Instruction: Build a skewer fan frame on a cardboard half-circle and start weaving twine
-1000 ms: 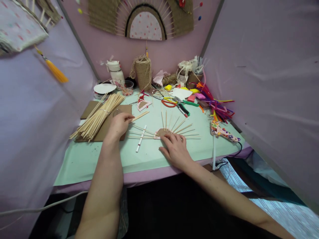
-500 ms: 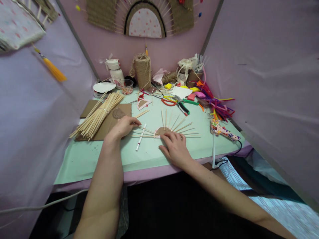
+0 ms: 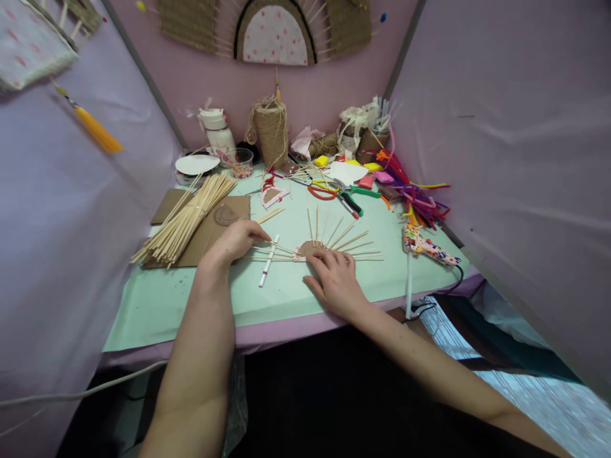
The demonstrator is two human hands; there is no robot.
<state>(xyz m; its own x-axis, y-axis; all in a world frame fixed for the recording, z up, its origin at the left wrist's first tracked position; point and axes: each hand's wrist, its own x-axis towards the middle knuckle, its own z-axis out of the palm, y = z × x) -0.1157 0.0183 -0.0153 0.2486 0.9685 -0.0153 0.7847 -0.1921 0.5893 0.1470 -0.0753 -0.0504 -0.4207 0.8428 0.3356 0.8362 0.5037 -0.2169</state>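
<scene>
The person's right hand (image 3: 337, 280), fingers loosely spread, rested over the lower edge of the cardboard half-disc (image 3: 309, 248), from which wooden skewers (image 3: 351, 240) fanned across the table cover (image 3: 277, 301). A white marker (image 3: 268, 262) lay between the hands. The left hand (image 3: 235, 242), fingers narrowed, was at the left-side skewers; its grip could not be told. Beyond, a skewer bundle (image 3: 191, 219) lay on brown cardboard (image 3: 240, 209), before a twine spool (image 3: 271, 135).

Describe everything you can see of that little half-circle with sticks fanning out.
The small brown half-disc, seemingly cardboard with a pale pinkish edging, lies flat, curved side away from the person. Thin, pale, wooden-looking sticks radiate from it. The right hand rests on it, hiding part. A slim white pen crosses the left sticks; whether the left hand touches them is unclear.
</scene>
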